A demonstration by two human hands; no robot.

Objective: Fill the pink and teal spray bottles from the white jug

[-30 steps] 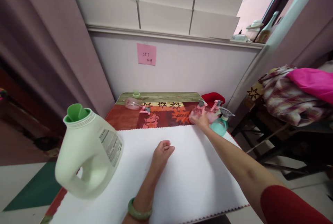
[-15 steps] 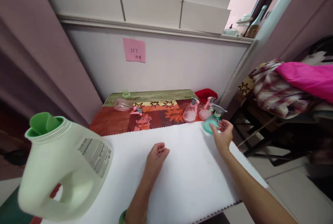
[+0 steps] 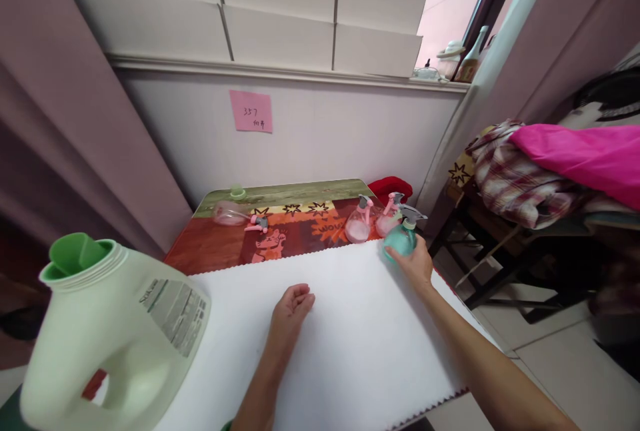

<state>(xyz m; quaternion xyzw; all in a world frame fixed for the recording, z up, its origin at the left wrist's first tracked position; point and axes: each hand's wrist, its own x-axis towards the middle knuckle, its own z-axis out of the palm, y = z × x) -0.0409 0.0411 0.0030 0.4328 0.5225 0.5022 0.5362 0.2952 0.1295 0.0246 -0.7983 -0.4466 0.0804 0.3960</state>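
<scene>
- Through the head camera I see a table, its patterned top (image 3: 200, 247) mostly covered by a white sheet (image 3: 345, 337) with zigzag edges; the near part runs out of view.
- A pale green jug (image 3: 135, 324) looms at lower left, a green cap sitting in its mouth; its base is cut off and its label is too small to read.
- My right hand (image 3: 419, 264) grasps a teal spray bottle (image 3: 399, 241) at the sheet's far right corner. The thumb crosses the bottle's near side; the other fingers are largely hidden. I cannot tell whether its base touches the sheet.
- My left hand (image 3: 290, 307) is loosely curled near the middle of the sheet, gripping nothing I can see; its palm is partly hidden.
- Two pink spray bottles (image 3: 359, 227) stand beside the teal one, the farther partly covered by it.
- A clear pinkish bottle (image 3: 230, 214) lies at far left, its outline faint, pointing towards a pink-and-grey spray head (image 3: 258, 223).
- A green sliver (image 3: 227, 425) shows at my left forearm, cut off below.
</scene>
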